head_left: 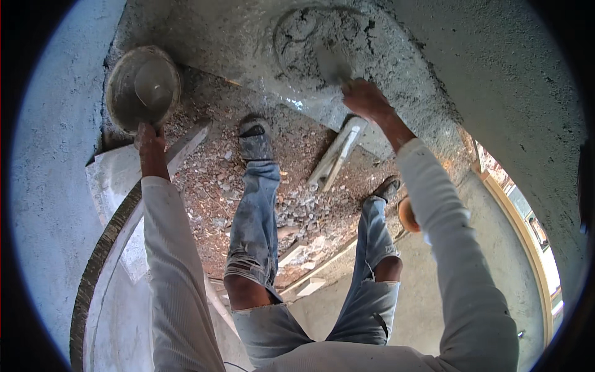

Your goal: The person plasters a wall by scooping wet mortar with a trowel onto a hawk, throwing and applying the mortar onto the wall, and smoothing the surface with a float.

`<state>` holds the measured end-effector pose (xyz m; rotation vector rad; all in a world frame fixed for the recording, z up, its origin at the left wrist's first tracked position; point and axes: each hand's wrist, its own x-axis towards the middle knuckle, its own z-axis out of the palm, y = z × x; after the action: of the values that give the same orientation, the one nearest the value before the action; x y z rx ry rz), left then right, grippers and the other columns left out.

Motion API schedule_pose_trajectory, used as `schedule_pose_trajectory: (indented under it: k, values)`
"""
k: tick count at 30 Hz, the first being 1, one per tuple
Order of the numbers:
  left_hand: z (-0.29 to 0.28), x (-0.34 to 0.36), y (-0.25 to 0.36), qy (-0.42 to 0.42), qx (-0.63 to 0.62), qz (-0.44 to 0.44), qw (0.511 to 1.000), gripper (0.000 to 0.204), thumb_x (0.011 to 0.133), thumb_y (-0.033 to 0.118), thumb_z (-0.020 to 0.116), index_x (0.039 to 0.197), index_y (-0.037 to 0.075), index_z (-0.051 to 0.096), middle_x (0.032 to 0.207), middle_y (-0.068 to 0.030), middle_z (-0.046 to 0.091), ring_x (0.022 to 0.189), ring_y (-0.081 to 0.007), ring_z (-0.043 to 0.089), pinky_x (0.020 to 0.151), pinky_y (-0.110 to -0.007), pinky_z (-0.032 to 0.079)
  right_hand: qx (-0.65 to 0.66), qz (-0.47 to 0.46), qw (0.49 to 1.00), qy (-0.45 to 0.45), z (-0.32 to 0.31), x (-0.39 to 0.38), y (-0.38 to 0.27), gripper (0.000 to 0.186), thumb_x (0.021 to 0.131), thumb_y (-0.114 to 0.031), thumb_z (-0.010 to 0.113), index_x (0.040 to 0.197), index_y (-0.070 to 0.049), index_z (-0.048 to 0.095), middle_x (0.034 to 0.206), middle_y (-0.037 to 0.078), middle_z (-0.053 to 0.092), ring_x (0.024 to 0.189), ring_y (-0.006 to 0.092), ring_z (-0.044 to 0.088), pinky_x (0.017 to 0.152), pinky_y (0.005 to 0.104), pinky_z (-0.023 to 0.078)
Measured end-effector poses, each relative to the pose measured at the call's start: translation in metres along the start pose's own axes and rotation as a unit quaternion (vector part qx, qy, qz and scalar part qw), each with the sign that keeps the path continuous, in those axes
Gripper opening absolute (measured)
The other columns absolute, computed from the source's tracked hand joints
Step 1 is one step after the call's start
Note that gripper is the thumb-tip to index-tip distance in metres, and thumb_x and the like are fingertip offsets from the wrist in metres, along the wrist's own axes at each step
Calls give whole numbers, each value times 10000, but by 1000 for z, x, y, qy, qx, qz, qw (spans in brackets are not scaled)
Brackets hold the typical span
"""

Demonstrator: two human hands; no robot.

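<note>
My left hand (pixel 150 136) is closed on the near rim of a round, cement-crusted basin (pixel 113 99). Grey liquid lies in the basin, which tilts toward me. Out in front, my right hand (pixel 367 100) grips the handle of a trowel (pixel 333 65). The trowel's blade rests in a patch of wet grey mortar (pixel 304 37), and part of its edge blends into the mix. Mortar spreads over a flat, pale surface around it.
Rubble (pixel 211 186) covers the ground around my feet. A grey float or channel-shaped tool (pixel 338 152) lies below my right hand. Beside my left forearm runs a long board (pixel 108 254). Plastered walls (pixel 56 155) rise on both sides, and an orange-brown round object (pixel 407 215) sits near my right foot.
</note>
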<state>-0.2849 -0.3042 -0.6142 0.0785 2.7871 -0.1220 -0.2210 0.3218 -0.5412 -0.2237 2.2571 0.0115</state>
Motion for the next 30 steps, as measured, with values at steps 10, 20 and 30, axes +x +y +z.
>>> schedule_pose_trajectory:
  k: [10, 20, 30]
  values:
    - [-49, -23, -11, -50, 145, 24, 988, 500, 922, 350, 737, 1308, 56, 620, 1287, -168, 636, 1167, -316, 644, 849, -438, 553, -93, 106, 988, -63, -83, 2, 6, 366, 1040, -292, 458, 1231, -13, 597, 1091, 220, 723, 943, 324, 747, 684, 498, 636]
    - [-114, -18, -2, 145, 165, 194, 956, 305, 830, 168, 744, 1078, -1, 687, 925, -190, 720, 783, -337, 677, 695, -422, 546, 291, 199, 936, -21, 25, -26, -25, 480, 1060, -354, 303, 1331, -123, 626, 1379, 187, 610, 1268, 384, 607, 1109, 483, 486]
    - [-232, -2, 211, 121, -136, 83, 980, 295, 754, 290, 751, 821, 9, 694, 753, -229, 704, 713, -426, 706, 659, -485, 569, 388, 180, 903, 45, 117, -225, -110, 380, 1059, -332, 423, 1226, -54, 620, 1096, 269, 681, 951, 451, 688, 812, 530, 579]
